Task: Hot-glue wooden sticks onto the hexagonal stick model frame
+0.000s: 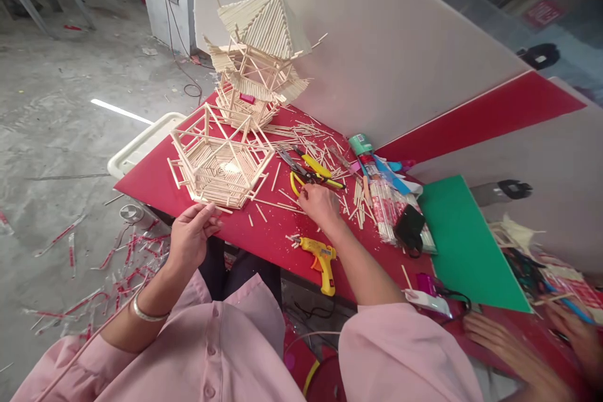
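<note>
My left hand [191, 232] pinches a thin wooden stick [225, 210] at the front edge of a many-sided stick frame [219, 166] with a floor of sticks. My right hand [321, 204] has its fingers closed at the yellow handle of a pair of scissors [296, 181], whose grey blades point away from me. Yellow-handled pliers [318, 166] lie just beyond it. Closer to me rests a yellow glue gun [321, 259], below my right wrist. A tiered pagoda of sticks [266, 31] stands behind the frame.
Loose sticks [311, 138] are scattered over the red table [257, 229]. To the right are bagged sticks [384, 207], a black object [409, 226] and a green board [471, 245]. Another person's hands [494, 333] are at lower right. Wrappers [127, 257] litter the floor.
</note>
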The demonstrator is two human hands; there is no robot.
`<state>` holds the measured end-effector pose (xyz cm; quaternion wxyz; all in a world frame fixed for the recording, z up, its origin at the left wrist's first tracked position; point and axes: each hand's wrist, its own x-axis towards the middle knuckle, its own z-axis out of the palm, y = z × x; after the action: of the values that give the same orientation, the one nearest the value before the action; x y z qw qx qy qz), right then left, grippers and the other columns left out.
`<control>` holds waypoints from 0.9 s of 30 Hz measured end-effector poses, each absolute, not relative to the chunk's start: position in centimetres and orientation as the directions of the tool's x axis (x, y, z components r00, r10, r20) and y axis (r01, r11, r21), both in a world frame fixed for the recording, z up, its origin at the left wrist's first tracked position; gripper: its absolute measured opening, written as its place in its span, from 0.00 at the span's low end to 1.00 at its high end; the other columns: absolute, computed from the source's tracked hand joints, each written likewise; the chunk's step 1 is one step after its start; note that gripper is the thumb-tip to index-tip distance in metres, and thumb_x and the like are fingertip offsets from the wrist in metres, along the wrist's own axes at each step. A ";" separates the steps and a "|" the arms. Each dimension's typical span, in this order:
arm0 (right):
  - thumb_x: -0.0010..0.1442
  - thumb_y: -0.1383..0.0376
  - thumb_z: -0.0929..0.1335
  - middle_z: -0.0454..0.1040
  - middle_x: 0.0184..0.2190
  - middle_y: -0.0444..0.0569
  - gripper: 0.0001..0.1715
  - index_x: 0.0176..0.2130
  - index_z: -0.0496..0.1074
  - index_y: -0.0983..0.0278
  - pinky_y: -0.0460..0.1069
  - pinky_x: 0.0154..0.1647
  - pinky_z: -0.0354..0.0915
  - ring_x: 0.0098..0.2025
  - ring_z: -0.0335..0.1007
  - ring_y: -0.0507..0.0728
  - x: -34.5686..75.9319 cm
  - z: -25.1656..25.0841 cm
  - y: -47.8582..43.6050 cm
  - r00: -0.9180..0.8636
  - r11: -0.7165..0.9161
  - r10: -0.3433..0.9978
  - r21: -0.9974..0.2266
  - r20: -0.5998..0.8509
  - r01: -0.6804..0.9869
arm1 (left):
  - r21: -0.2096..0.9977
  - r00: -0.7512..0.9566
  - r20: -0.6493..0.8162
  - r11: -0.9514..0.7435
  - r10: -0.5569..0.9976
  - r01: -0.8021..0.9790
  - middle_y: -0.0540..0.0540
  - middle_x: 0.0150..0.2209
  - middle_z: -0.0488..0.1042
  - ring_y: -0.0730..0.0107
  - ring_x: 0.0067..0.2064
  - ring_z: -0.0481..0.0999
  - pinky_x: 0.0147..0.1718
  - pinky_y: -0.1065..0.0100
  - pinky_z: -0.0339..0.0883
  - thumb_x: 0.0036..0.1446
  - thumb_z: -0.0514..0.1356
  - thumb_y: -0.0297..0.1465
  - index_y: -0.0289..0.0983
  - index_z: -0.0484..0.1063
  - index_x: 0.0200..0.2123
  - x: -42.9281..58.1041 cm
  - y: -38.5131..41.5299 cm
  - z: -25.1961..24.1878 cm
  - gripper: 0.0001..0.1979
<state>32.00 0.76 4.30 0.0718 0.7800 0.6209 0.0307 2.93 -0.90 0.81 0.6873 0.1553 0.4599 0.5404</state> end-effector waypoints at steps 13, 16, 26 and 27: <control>0.50 0.55 0.71 0.70 0.53 0.57 0.36 0.57 0.70 0.62 0.56 0.55 0.64 0.54 0.67 0.67 38.8 4.1 3.8 0.266 -0.258 0.957 0.084 -0.114 0.962 | 0.721 -0.010 -0.447 0.354 0.894 -0.596 0.49 0.24 0.76 0.77 0.21 0.72 0.23 0.75 0.71 0.37 0.76 0.38 0.34 0.76 0.26 3.1 -1.1 0.3 0.17; 0.49 0.53 0.72 0.65 0.59 0.62 0.50 0.66 0.60 0.63 0.60 0.58 0.60 0.60 0.62 0.73 38.7 3.6 2.7 0.307 -0.287 0.940 0.138 -0.148 0.948 | 0.737 -0.011 -0.438 0.352 0.899 -0.578 0.49 0.23 0.75 0.78 0.21 0.72 0.22 0.75 0.70 0.38 0.75 0.39 0.34 0.75 0.26 3.1 -1.1 0.4 0.17; 0.57 0.52 0.66 0.72 0.52 0.62 0.44 0.66 0.58 0.67 0.56 0.47 0.67 0.50 0.73 0.67 41.3 4.7 -0.2 0.535 -0.547 0.835 -0.095 -0.128 0.831 | 0.733 -0.003 -0.447 0.365 0.894 -0.575 0.49 0.25 0.77 0.78 0.21 0.72 0.21 0.76 0.69 0.37 0.75 0.38 0.34 0.75 0.26 3.1 -1.1 0.5 0.18; 0.57 0.50 0.66 0.71 0.54 0.65 0.46 0.67 0.57 0.69 0.57 0.48 0.67 0.51 0.72 0.69 41.5 4.9 -0.6 0.569 -0.576 0.817 -0.071 -0.096 0.814 | 0.733 -0.003 -0.447 0.365 0.894 -0.574 0.49 0.26 0.77 0.78 0.21 0.72 0.21 0.76 0.68 0.38 0.75 0.38 0.34 0.75 0.26 3.1 -1.1 0.5 0.17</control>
<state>41.50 -0.57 4.92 -0.0092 0.8857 0.4603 -0.0591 3.14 -1.07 0.53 0.6844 0.1731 0.4625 0.5364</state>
